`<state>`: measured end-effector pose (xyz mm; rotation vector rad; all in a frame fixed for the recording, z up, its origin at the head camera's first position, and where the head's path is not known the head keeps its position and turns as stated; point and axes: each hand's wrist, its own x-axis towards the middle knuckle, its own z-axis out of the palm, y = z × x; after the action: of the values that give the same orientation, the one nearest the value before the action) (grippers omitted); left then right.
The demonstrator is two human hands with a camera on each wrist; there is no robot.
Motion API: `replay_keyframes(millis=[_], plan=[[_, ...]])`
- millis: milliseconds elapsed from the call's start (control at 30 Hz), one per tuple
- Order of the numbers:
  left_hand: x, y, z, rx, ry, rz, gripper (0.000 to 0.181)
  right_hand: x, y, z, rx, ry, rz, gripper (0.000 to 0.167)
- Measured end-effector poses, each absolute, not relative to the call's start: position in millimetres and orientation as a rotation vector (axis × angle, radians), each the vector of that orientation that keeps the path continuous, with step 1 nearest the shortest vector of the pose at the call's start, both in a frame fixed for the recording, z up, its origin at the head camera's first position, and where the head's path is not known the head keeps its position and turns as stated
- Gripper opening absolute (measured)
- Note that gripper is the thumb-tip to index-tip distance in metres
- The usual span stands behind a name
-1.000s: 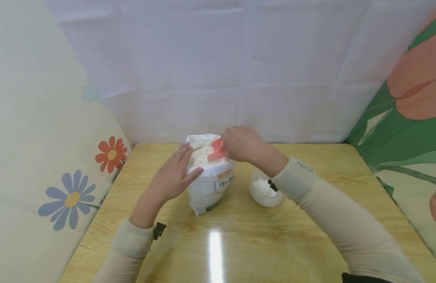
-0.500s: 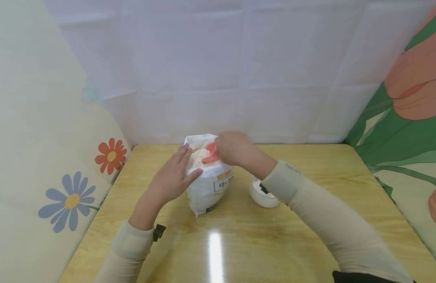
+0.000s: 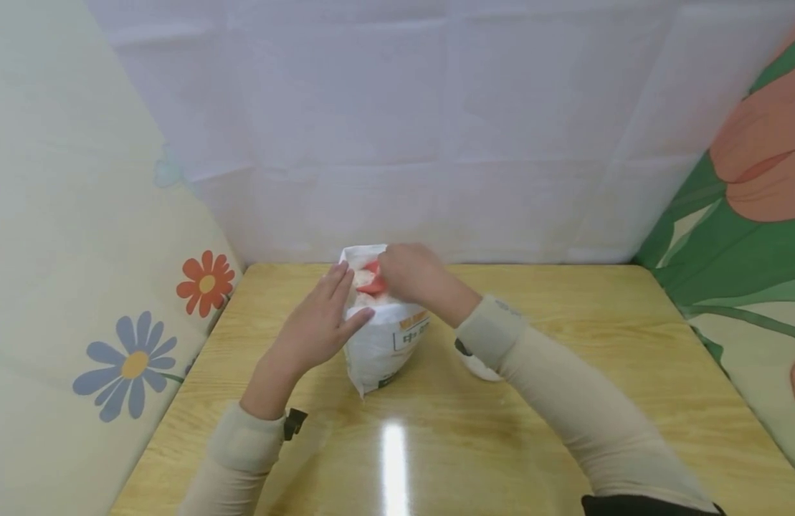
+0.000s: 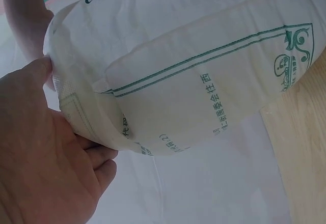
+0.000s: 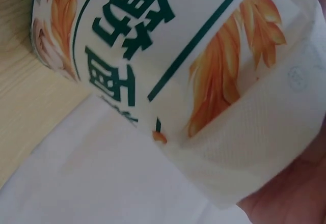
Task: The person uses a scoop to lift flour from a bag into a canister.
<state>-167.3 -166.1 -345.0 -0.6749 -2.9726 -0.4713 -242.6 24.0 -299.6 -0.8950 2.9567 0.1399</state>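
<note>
As your left hand (image 3: pixel 312 322) rests, fingers extended, against the white bag (image 3: pixel 379 347) on the table (image 3: pixel 565 308), your right hand (image 3: pixel 415 276), curled round the red scoop (image 3: pixel 373 287), seems to dig inside; next likely needs a level lift.

Back covering (image 3: pixel 397 122): pale, lilac-tinted, hanging with horizontal and vertical creases.
Left wall (image 3: pixel 68 179): cream, printed with an orange-red flower (image 3: pixel 206 284) above a blue flower (image 3: pixel 124 367), both yellow-centred.
Right wall (image 3: pixel 752 362): cream ground, large coral tulip (image 3: pixel 761 158), broad green leaves (image 3: pixel 745 247).
Table (image 3: pixel 565 301): yellowish wood grain, glossy, rounded far corners, its back edge just beside the pale covering.
Light: a narrow white reflection (image 3: pixel 394 466) running lengthwise down the tabletop's near part.
</note>
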Motion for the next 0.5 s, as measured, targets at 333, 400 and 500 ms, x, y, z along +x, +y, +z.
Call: replay_keyframes(millis=[333,400,500], plan=[[-169.9,-165.9,-347.3,-0.684,-2.957,-0.483,0.084,-243.8,17.4,-301.3,-0.839,2.954,0.096,0.020],[-170.1,-166.0,-347.5,-0.685,-2.956,-0.483,0.084,-243.9,18.1,-301.4,-0.838,2.950,0.088,0.020],[-170.2,-166.1,-347.4,-0.684,-2.958,-0.483,0.084,-244.3,18.9,-301.5,-0.836,2.947,0.075,0.019]])
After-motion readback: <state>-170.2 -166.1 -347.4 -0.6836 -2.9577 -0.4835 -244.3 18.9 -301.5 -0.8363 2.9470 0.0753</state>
